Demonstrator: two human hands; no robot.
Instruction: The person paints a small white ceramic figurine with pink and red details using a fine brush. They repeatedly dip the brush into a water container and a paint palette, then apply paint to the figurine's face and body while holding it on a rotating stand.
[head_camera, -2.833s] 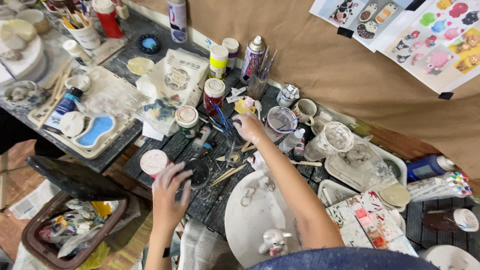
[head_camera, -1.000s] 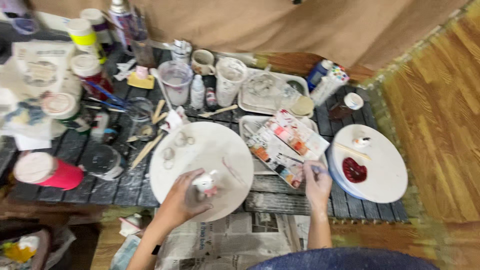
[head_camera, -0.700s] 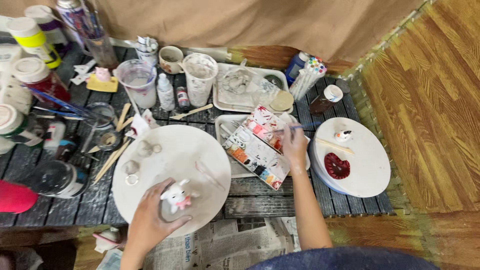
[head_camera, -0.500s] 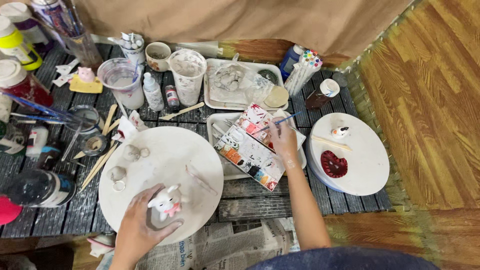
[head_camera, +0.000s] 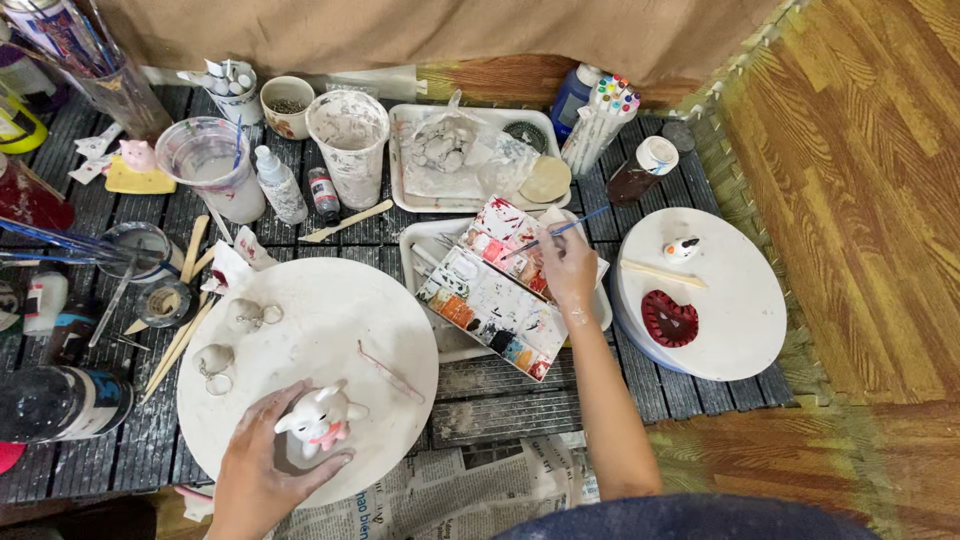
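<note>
Figurine (head_camera: 318, 420), white with pink marks, is gripped by the left hand (head_camera: 262, 462) at the near edge of a round white board (head_camera: 330, 330) on the slatted bench (head_camera: 500, 405). A thin brush (head_camera: 560, 231) is pinched in the right hand (head_camera: 568, 268), its tip seemingly touching the paint palette (head_camera: 490, 290). A red heart piece (head_camera: 668, 318) lies on the right-hand board (head_camera: 740, 300).

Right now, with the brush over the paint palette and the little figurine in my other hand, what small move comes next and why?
Probably dip the brush tip into a palette well: the right hand poises it there, while the left hand steadies the white figurine on the round board, seemingly awaiting colour.
</note>
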